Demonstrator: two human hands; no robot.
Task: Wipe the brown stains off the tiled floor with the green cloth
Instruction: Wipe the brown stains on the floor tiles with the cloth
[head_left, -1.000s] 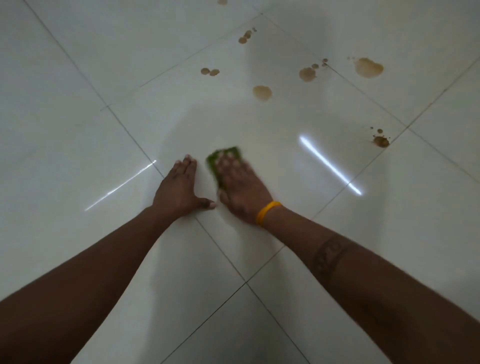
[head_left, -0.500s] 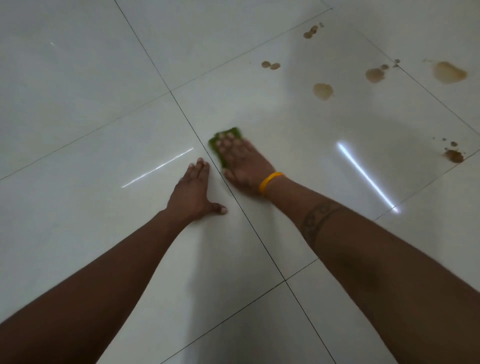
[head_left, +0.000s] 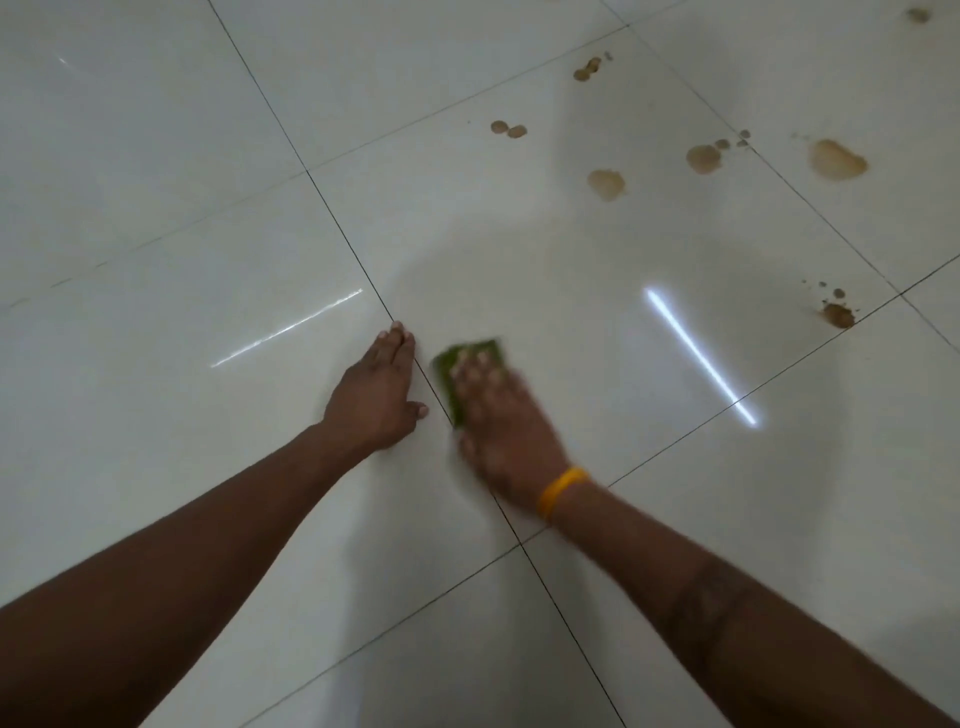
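Note:
My right hand (head_left: 506, 421), with a yellow band on its wrist, presses flat on the green cloth (head_left: 457, 366) against the white tiled floor (head_left: 208, 182); the hand is blurred. Only the cloth's far and left edges show past the fingers. My left hand (head_left: 375, 395) lies palm down on the tile just left of the cloth, across a grout line. Brown stains sit further away: a round one (head_left: 606, 184), a pair of small spots (head_left: 508, 129), a blotch (head_left: 704, 158), a large patch (head_left: 836, 161) and a dark cluster (head_left: 837, 314) at right.
Dark grout lines cross the glossy floor. Two bright light reflections streak the tiles, one (head_left: 285, 328) left of my hands and one (head_left: 701, 358) to the right. More small brown spots (head_left: 587, 68) lie at the far top.
My right hand has pulled the cloth back toward me, close beside my left hand. The view has shifted, so the stains sit further right and up.

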